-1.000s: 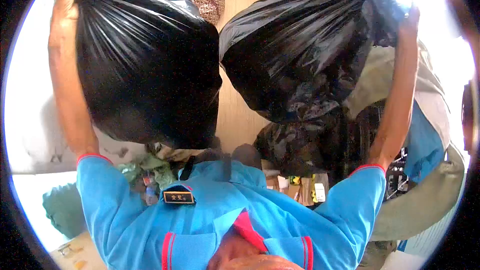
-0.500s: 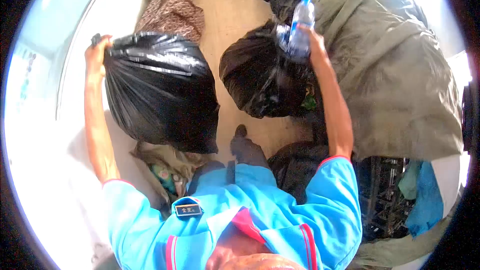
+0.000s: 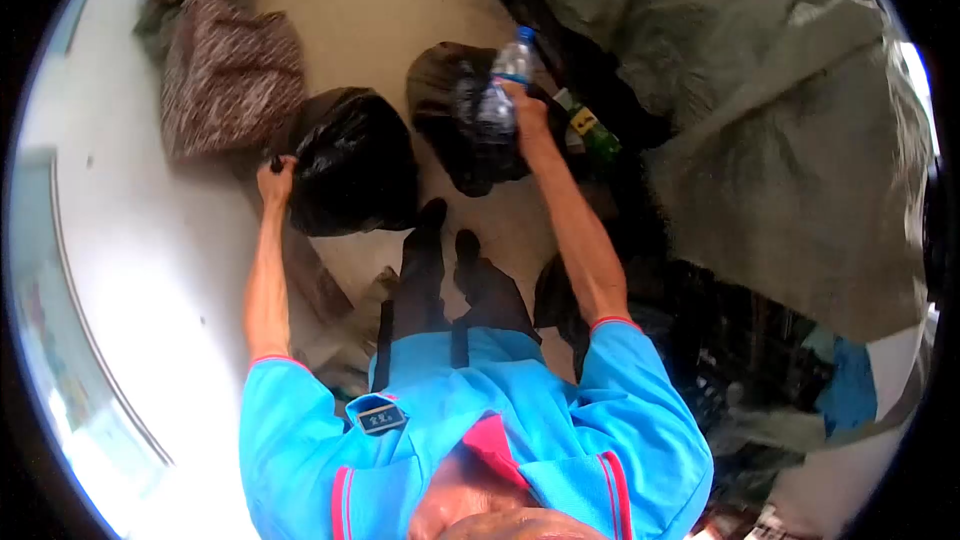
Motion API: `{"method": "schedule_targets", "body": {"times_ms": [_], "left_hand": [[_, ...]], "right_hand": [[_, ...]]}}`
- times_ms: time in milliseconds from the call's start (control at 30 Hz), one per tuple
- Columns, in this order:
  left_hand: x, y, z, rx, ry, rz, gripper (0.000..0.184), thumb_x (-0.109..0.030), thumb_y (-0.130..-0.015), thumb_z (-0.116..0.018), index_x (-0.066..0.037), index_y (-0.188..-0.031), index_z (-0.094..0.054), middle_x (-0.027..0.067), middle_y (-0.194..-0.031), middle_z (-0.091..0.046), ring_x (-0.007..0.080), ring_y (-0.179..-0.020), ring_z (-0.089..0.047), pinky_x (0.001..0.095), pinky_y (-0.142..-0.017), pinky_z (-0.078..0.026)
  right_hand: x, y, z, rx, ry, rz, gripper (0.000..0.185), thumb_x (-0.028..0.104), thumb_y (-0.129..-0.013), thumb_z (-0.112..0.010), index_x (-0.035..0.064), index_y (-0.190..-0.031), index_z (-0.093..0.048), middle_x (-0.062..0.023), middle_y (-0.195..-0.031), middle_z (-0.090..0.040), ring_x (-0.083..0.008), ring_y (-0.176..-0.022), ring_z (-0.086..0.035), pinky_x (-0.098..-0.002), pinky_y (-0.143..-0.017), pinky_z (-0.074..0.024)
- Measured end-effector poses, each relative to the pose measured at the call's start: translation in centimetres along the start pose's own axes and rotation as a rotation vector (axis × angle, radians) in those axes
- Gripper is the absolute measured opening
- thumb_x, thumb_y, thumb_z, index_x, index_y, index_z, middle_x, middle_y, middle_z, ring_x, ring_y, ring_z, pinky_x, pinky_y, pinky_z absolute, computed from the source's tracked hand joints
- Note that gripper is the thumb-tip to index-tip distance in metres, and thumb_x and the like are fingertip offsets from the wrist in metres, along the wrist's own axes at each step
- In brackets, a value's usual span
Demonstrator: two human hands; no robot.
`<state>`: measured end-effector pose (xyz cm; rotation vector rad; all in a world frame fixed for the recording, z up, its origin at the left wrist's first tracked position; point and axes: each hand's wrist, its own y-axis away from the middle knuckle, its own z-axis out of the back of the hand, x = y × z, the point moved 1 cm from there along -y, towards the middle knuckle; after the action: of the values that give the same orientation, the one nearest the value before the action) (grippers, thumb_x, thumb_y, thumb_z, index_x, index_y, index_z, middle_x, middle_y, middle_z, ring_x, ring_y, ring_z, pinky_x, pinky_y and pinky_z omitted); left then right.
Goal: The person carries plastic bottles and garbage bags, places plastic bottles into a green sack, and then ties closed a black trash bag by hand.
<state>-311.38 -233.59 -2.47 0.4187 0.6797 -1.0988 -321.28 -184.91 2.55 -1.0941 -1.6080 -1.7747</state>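
My left hand [image 3: 276,180] is closed round the gathered neck of a full black garbage bag [image 3: 355,165], which hangs to the right of my fist, low over the floor. My right hand [image 3: 527,112] grips a clear plastic bottle [image 3: 514,65] with a blue cap, tilted with its cap pointing away from me. Just behind and below the bottle is a second black garbage bag [image 3: 440,85]. Whether my right fingers also hold that bag's neck, I cannot tell. A green and yellow wrapper [image 3: 594,132] shows right of my right wrist.
A large grey-green tarp-like sheet [image 3: 760,140] covers a pile on the right. A patterned brown sack [image 3: 232,80] leans by the white wall [image 3: 150,240] on the left. Bare beige floor [image 3: 370,0] runs ahead between them. A blue cloth [image 3: 848,385] hangs lower right.
Both hands have drawn closer together, the left one lower, with the bag and bottle still in them. The view has turned, and the tarp and patterned sack appear shifted.
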Motion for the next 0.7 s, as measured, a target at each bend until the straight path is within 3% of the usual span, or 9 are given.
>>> {"method": "schedule_targets", "body": {"times_ms": [100,267,433,600,700], "left_hand": [[0.7,-1.4,-2.6,0.153,-0.016,0.132,0.012,-0.008,-0.083,-0.061,-0.005,-0.086,-0.072,0.0101,-0.077,-0.068,0.0177,-0.077,-0.063,0.0310,-0.074,-0.047],[-1.4,-5.0,-3.8,0.271,-0.053,0.137,0.012,-0.008,-0.085,-0.060,-0.004,-0.087,-0.071,0.0100,-0.080,-0.067,0.0185,-0.079,-0.062,0.0315,-0.076,-0.047],[-0.1,-6.5,-6.5,0.337,0.000,0.164,0.015,-0.009,-0.087,-0.059,-0.002,-0.097,-0.069,0.0111,-0.091,-0.067,0.0199,-0.087,-0.061,0.0331,-0.082,-0.046],[-2.5,-4.7,-7.8,0.379,-0.018,0.235,0.023,-0.009,-0.087,-0.061,-0.001,-0.108,-0.065,0.0126,-0.103,-0.067,0.0216,-0.094,-0.061,0.0330,-0.086,-0.045],[0.6,-4.6,-8.9,0.389,0.054,0.183,0.027,-0.011,-0.087,-0.061,0.002,-0.111,-0.063,0.0142,-0.106,-0.066,0.0251,-0.098,-0.061,0.0340,-0.088,-0.045]], "right_hand": [[2.0,0.8,-2.9,0.033,-0.140,0.039,0.055,0.047,-0.073,-0.074,-0.0031,-0.094,-0.066,-0.0108,-0.090,-0.065,-0.0221,-0.083,-0.060,-0.0372,-0.080,-0.0459],[6.4,3.5,-4.9,0.011,-0.385,-0.038,0.052,0.043,-0.074,-0.074,-0.0020,-0.100,-0.064,-0.0105,-0.092,-0.064,-0.0224,-0.084,-0.060,-0.0364,-0.080,-0.0471],[6.0,3.1,-4.6,-0.092,-0.605,-0.098,0.052,0.042,-0.078,-0.069,0.0064,-0.114,-0.059,-0.0090,-0.100,-0.064,-0.0233,-0.088,-0.062,-0.0372,-0.084,-0.0494],[1.8,4.2,-3.3,-0.176,-0.743,-0.127,0.055,0.042,-0.078,-0.070,0.0094,-0.120,-0.055,-0.0092,-0.105,-0.062,-0.0242,-0.095,-0.062,-0.0376,-0.087,-0.0499],[0.3,4.0,-2.1,-0.222,-0.814,-0.096,0.061,0.044,-0.076,-0.071,0.0095,-0.123,-0.053,-0.0101,-0.106,-0.062,-0.0262,-0.097,-0.061,-0.0389,-0.088,-0.0498]]}}
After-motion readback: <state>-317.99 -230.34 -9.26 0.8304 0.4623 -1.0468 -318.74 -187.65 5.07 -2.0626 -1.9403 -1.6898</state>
